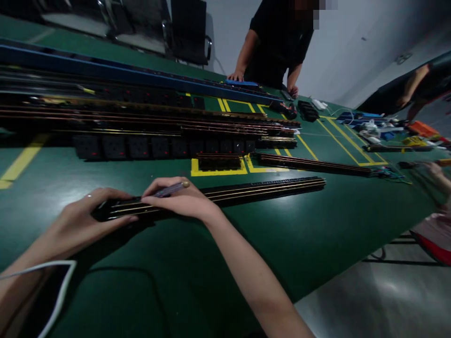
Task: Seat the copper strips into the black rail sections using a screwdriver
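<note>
Long black strip (246, 191) lying near on the green table (317, 225), left hand (82, 220) pressed flat over its left end, right hand (183, 199) on the strip just beside it, gripping a pen-like tool (171, 189) (purple, slim), stacked strips (141, 119) far behind.

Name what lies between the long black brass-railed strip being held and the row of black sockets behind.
Head view: a short black block inside a yellow painted outline on the green table.

Dim, overhead glare, warped blurry edges
</note>
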### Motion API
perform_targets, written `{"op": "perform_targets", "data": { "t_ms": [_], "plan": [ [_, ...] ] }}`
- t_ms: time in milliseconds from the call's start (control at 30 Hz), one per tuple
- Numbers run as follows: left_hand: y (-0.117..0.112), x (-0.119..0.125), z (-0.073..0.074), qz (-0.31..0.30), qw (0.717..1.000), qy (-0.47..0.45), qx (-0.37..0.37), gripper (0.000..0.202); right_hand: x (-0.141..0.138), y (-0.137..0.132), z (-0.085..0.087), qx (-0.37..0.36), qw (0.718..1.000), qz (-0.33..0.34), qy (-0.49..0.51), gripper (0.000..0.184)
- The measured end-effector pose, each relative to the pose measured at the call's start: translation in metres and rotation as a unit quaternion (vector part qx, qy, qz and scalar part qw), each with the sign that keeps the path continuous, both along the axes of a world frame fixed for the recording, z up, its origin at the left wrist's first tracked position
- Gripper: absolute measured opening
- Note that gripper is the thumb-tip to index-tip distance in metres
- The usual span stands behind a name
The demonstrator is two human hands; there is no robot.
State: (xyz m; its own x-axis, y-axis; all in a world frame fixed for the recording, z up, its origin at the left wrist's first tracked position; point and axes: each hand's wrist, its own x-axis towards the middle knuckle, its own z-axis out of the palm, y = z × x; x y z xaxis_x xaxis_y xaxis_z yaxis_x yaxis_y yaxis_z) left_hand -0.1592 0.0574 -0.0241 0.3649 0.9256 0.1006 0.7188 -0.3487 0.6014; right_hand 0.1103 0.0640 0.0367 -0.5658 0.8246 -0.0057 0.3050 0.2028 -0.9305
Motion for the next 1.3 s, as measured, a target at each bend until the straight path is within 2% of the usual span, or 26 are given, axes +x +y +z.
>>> {"op": "perform_targets", "data": {
  "t_ms": [33, 100, 200, 233, 300, 400, 500, 600, 700, 833, 933, 1033, 1200, 1300],
  "plan": [
    [-0.001, 0.002, 0.006, -0.007, 1.0, 0.008, 0.001, 0.051, 0.003, 0.001, 0.001, -0.008, 1.0, -0.003, 0.007, 0.026],
    [-0.003, 0.009, 0.017, -0.024, 0.998, 0.039, 0.05, 0.047, 0.006, 0.002, 0.001, -0.019, 0.999, -0.019, 0.018, 0.025],
    [-0.012, 0.025, 0.031, -0.038, 0.973, 0.117, 0.196, 0.045, 0.007, 0.003, 0.0, -0.005, 0.999, -0.037, 0.02, 0.02],
    [-0.015, 0.032, 0.033, -0.037, 0.962, 0.135, 0.233, 0.048, 0.007, 0.003, 0.0, 0.002, 0.999, -0.036, 0.019, 0.02],
    [-0.024, 0.046, 0.036, -0.035, 0.952, 0.154, 0.261, 0.063, 0.006, 0.003, 0.0, 0.011, 0.999, -0.027, 0.019, 0.022],
    [-0.034, 0.066, 0.032, -0.04, 0.955, 0.151, 0.251, 0.079, 0.007, 0.002, 0.002, 0.02, 0.999, -0.025, 0.019, 0.027],
    [-0.038, 0.077, 0.024, -0.025, 0.964, 0.111, 0.239, 0.072, 0.012, 0.003, 0.007, 0.01, 1.0, 0.004, 0.029, 0.029],
    [-0.035, 0.072, 0.02, -0.022, 0.973, 0.09, 0.212, 0.058, 0.024, 0.006, 0.013, 0.003, 1.0, 0.024, 0.002, 0.029],
    [-0.031, 0.059, 0.022, -0.019, 0.972, 0.124, 0.199, 0.046, 0.039, 0.009, 0.019, -0.007, 0.999, 0.003, -0.043, 0.027],
    [-0.029, 0.055, 0.027, 0.023, 0.966, 0.134, 0.221, 0.055, 0.044, 0.011, 0.017, -0.017, 0.998, -0.024, -0.052, 0.026],
    [-0.031, 0.069, 0.027, -0.012, 0.968, 0.098, 0.231, 0.063, 0.038, 0.011, 0.011, -0.004, 0.999, -0.035, -0.038, 0.03],
    [-0.033, 0.085, 0.024, -0.036, 0.972, 0.112, 0.204, 0.055, 0.033, 0.012, 0.007, 0.008, 0.999, -0.039, -0.035, 0.031],
    [-0.034, 0.088, 0.021, -0.005, 0.976, 0.133, 0.171, 0.039, 0.037, 0.013, 0.009, 0.004, 1.0, -0.019, -0.025, 0.027],
    [-0.037, 0.084, 0.02, 0.057, 0.975, 0.124, 0.174, 0.032, 0.04, 0.012, 0.013, 0.0, 1.0, -0.013, -0.028, 0.029]
  ]
}}
